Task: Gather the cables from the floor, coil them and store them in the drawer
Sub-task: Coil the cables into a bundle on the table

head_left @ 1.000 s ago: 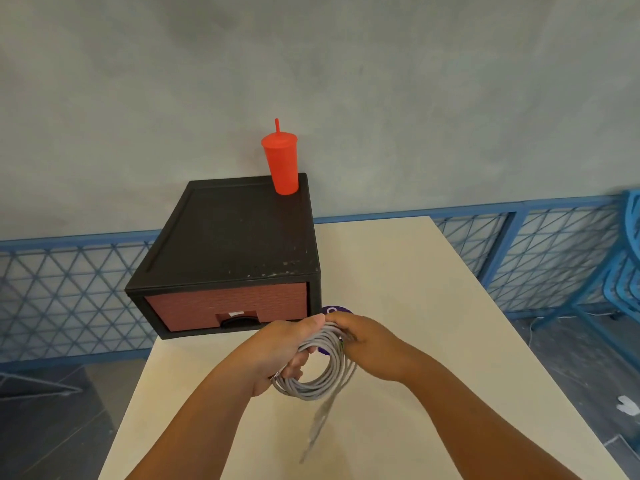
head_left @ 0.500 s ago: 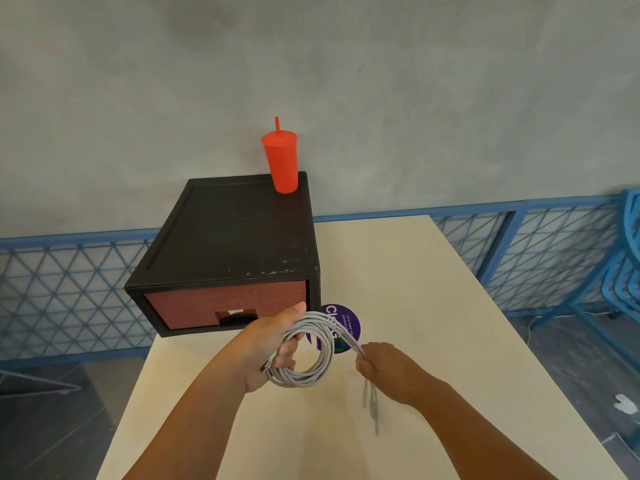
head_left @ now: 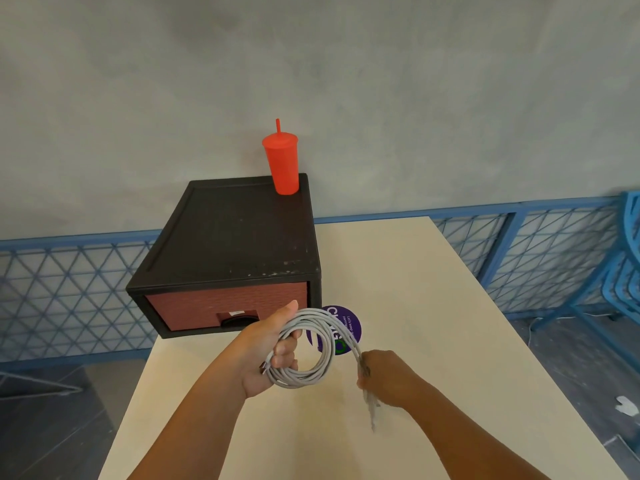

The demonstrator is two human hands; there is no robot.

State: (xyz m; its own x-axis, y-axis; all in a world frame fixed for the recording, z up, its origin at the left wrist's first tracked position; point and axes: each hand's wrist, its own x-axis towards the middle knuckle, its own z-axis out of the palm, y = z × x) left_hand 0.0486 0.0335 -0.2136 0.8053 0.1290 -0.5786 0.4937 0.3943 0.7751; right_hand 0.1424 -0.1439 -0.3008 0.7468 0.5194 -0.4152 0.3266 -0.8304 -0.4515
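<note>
- A grey plastered wall (head_left: 381, 81) fills the upper half of the head view.
- A cream rectangular surface (head_left: 433, 323) runs from the near edge of the view to that wall.
- A blue metal lattice railing (head_left: 69, 289) stands along the foot of the wall, showing on both sides of the surface.
- A black plastic single-drawer cabinet (head_left: 235, 233) sits on the far left part of the surface, its left corner overhanging the edge. Its red-brown woven drawer front (head_left: 207, 306) is flush with the frame.
- A blue metal chair (head_left: 620, 278) stands on the floor at the right edge of the view.
- The left hand (head_left: 266, 355) is raised over the surface just in front of the drawer. Its fingers are curled round one side of the coil and the thumb points up along the top.
- The right hand (head_left: 384, 372), just right of the coil, has its fingers closed round the cable's loose tail, which hangs blurred below the fist.
- A red plastic tumbler with a lid and straw (head_left: 282, 164) stands upright on the cabinet's back right corner.
- The grey cable, wound in a round coil of several loops (head_left: 322, 362), hangs from the left hand above the surface, between the two hands.
- A purple round sticker (head_left: 349, 323) lies flat on the surface by the cabinet's front right corner, partly hidden behind the coil.
</note>
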